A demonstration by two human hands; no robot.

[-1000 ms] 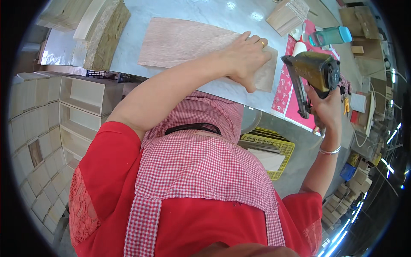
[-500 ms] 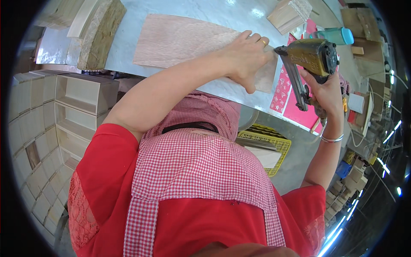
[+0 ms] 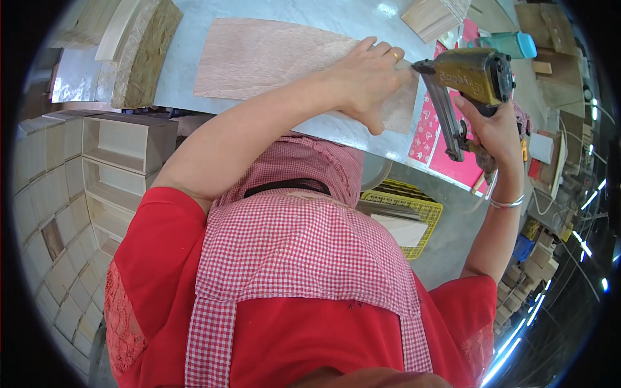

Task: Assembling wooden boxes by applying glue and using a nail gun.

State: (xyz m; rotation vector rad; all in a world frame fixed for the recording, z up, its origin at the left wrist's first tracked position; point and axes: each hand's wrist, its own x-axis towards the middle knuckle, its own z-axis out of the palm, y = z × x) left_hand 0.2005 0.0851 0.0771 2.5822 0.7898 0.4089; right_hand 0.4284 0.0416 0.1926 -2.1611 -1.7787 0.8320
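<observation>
We see the nail gun (image 3: 471,72) brought in: a second ago its nose hung to the right of the wooden board (image 3: 268,59), and now it sits at the board's far right corner (touching or just beside it, we cannot tell which). The right hand (image 3: 499,132) has its grip wrapped round the tool's handle. The left hand (image 3: 367,83) has stayed put, its grip spread over the board's right end, palm down and not closed into a fist. The board lies flat on the counter (image 3: 323,11), reaching leftward from under that hand, with the pink sheet (image 3: 425,132) to its right. To our judgement, the shift turns steadying into lining up: tool and corner meet, and the left fingers are near enough to the nose to call for care.
</observation>
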